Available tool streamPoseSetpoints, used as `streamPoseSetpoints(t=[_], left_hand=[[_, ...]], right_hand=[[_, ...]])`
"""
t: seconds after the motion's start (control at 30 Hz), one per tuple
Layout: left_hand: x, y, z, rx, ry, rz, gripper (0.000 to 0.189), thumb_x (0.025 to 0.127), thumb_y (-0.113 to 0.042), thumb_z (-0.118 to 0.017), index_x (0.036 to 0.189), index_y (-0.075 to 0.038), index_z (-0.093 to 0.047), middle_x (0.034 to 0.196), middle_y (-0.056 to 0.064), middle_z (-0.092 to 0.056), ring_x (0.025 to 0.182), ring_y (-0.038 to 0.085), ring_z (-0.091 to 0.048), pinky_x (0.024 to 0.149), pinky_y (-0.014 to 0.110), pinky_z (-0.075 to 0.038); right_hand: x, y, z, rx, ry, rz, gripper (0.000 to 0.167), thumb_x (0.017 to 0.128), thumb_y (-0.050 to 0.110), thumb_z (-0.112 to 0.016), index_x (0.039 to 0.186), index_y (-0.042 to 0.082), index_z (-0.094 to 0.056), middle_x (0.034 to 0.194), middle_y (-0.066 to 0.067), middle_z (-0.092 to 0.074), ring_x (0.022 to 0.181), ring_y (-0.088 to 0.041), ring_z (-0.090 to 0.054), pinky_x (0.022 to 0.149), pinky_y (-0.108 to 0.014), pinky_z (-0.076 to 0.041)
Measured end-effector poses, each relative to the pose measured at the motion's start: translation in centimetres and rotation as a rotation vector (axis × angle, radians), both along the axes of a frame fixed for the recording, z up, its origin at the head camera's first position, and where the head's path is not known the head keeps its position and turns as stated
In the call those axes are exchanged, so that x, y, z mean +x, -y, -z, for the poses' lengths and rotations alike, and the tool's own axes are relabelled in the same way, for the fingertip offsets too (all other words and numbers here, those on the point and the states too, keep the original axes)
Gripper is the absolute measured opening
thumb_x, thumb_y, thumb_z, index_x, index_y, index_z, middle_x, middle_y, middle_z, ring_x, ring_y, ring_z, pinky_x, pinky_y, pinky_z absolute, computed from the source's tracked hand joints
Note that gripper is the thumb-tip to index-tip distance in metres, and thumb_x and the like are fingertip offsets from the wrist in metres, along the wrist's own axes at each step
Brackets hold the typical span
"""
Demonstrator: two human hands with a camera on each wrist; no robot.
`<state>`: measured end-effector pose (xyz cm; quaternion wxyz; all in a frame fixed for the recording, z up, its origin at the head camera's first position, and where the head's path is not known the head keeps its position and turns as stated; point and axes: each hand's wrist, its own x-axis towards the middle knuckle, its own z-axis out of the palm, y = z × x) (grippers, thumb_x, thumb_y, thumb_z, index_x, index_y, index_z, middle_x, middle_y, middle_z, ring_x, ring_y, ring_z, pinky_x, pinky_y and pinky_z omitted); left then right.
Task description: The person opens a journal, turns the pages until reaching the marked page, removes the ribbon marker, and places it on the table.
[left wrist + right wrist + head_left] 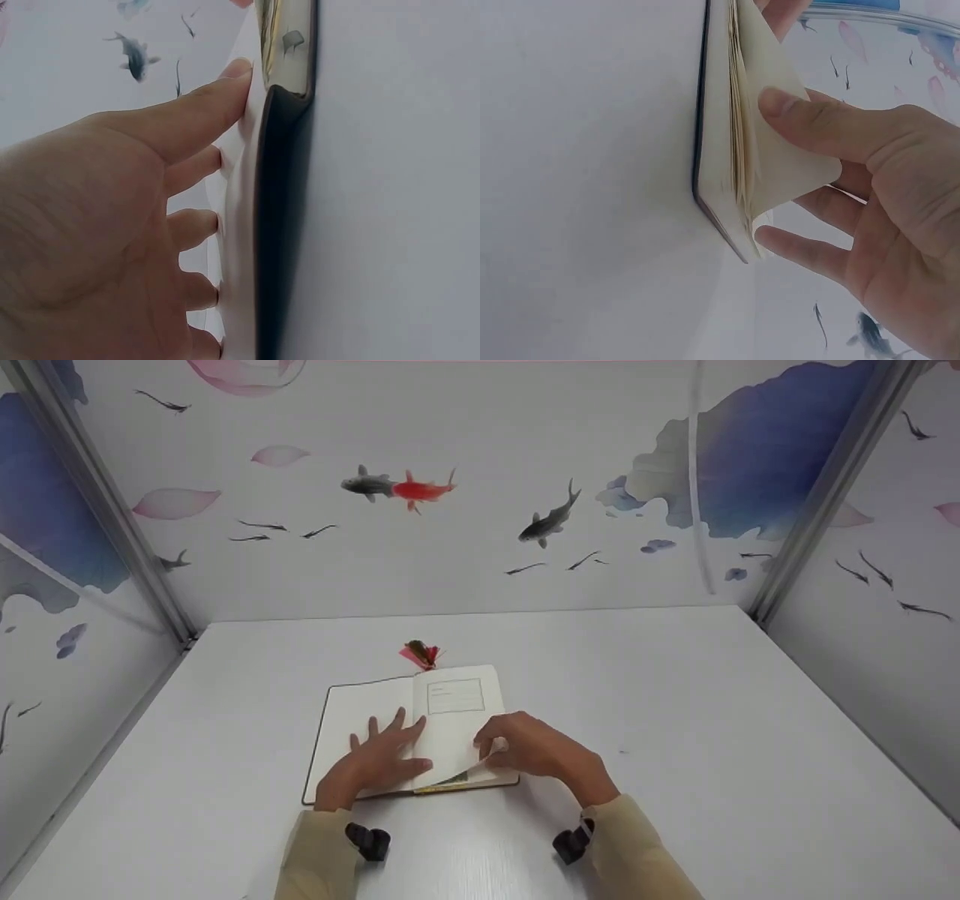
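Note:
A notebook with a dark cover lies spread on the white table, its right page printed with a small box near the top. My left hand rests on the left page with fingers spread, the thumb reaching past the fold. At the lower right corner my right hand pinches a page between thumb and fingers and lifts it. Beneath that raised page, a strip of a coloured sheet shows along the bottom edge. In the left wrist view, the fingertips press on the paper above the dark cover.
A red and dark tassel lies just beyond the notebook's top edge. The white table is bounded by a back wall and side walls painted with fish and petals. Metal posts stand at the corners.

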<state>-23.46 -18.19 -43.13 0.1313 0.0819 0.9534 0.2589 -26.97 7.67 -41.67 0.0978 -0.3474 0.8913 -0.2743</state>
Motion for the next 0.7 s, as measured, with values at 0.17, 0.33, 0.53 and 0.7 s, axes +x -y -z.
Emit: streamPoseSetpoints(t=[0.17, 0.33, 0.53, 0.7], left_hand=[[0.0, 0.1, -0.1, 0.001, 0.008, 0.003, 0.071, 0.097, -0.040, -0.063, 0.158, -0.021, -0.031, 0.168, 0.021, -0.009, 0.149, 0.059, 0.004, 0.112, 0.079, 0.002], [0.2, 0.3, -0.1, 0.012, 0.010, 0.004, 0.072, 0.097, -0.041, -0.062, 0.158, -0.019, -0.031, 0.168, 0.022, -0.009, 0.149, 0.060, 0.005, 0.112, 0.080, 0.004], [0.4, 0.6, -0.2, 0.016, 0.004, -0.002, 0.071, 0.097, -0.040, -0.062, 0.158, -0.017, -0.033, 0.167, 0.024, -0.010, 0.148, 0.061, 0.004, 0.111, 0.080, 0.003], [0.2, 0.1, -0.2, 0.029, 0.000, 0.009, 0.071, 0.097, -0.040, -0.062, 0.158, -0.017, -0.032, 0.167, 0.024, -0.010, 0.148, 0.061, 0.004, 0.111, 0.080, 0.003]], right_hand=[[-0.5, -0.8, 0.1, -0.021, -0.024, 0.065, 0.023, 0.086, 0.002, -0.077, 0.107, 0.007, -0.075, 0.131, -0.010, -0.066, 0.127, -0.029, -0.059, 0.107, -0.047, -0.049], [-1.1, -0.9, 0.6, -0.101, -0.026, 0.163, 0.058, 0.080, 0.007, -0.083, 0.134, 0.004, -0.060, 0.150, -0.017, -0.048, 0.141, -0.035, -0.046, 0.115, -0.050, -0.041], [-1.2, -0.3, 0.9, -0.342, 0.105, 0.287, 0.071, 0.085, 0.014, -0.080, 0.147, 0.006, -0.047, 0.151, -0.015, -0.044, 0.138, -0.035, -0.048, 0.109, -0.050, -0.047], [-0.8, 0.3, 0.4, -0.513, 0.297, 0.373, 0.076, 0.093, 0.016, -0.072, 0.156, 0.006, -0.031, 0.153, -0.018, -0.042, 0.130, -0.035, -0.057, 0.099, -0.045, -0.054]])
